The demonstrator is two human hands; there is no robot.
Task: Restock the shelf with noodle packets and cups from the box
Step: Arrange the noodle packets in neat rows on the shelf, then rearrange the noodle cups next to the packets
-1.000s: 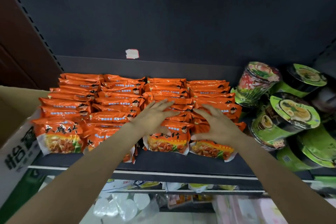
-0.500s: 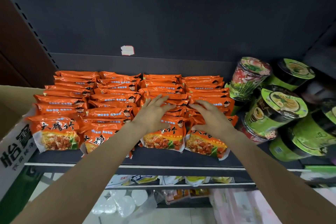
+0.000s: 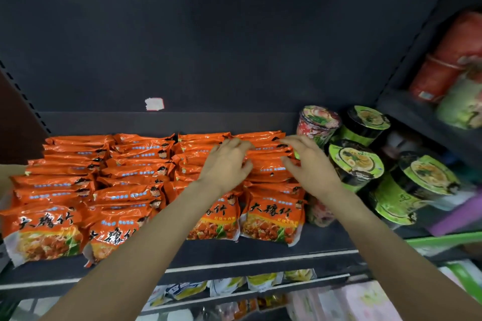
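Observation:
Several rows of orange noodle packets [image 3: 135, 172] lie overlapping on the dark shelf [image 3: 260, 247]. My left hand [image 3: 225, 164] rests on the packets of the third row, fingers spread and loosely bent. My right hand [image 3: 310, 167] lies over the rightmost row of packets [image 3: 271, 169], fingers loosely bent, close to the cups. Green-lidded noodle cups [image 3: 354, 161] and a red-patterned cup [image 3: 317, 122] lie tilted at the right end of the shelf. Whether either hand pinches a packet is not visible.
A cardboard box edge [image 3: 5, 177] shows at the far left. A white sticker [image 3: 154, 104] is on the dark back panel. Red and green packs [image 3: 453, 70] sit on a side shelf at upper right. Lower shelves [image 3: 234, 284] hold small yellow and white packets.
Both hands have moved farther back and to the right along the packet rows, toward the cups. The view has shifted, bringing the right-hand side shelf into sight.

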